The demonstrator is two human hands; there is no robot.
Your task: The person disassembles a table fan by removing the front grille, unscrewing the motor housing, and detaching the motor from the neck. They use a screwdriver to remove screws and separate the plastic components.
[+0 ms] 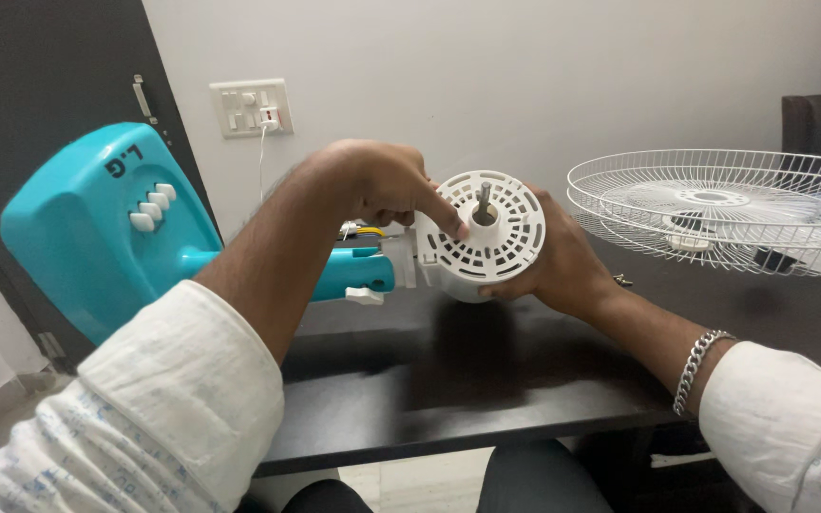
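The white sleeves lie nearest, at the near left and right. Beyond them the dark surface (486, 380) carries a teal fan base (97, 228) at the left and a white wire fan guard (715, 204) at the far right. The white motor housing (482, 233) sits mid-scene above the surface, cupped underneath by the right hand (563, 266). The left hand (382, 180) curls over it, fingertip on its perforated face.

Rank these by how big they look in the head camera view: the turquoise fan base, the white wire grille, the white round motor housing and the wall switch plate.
1. White wire grille and turquoise fan base: look about alike, and the base sits nearer the camera, so I won't rank them.
2. White round motor housing.
3. Wall switch plate.
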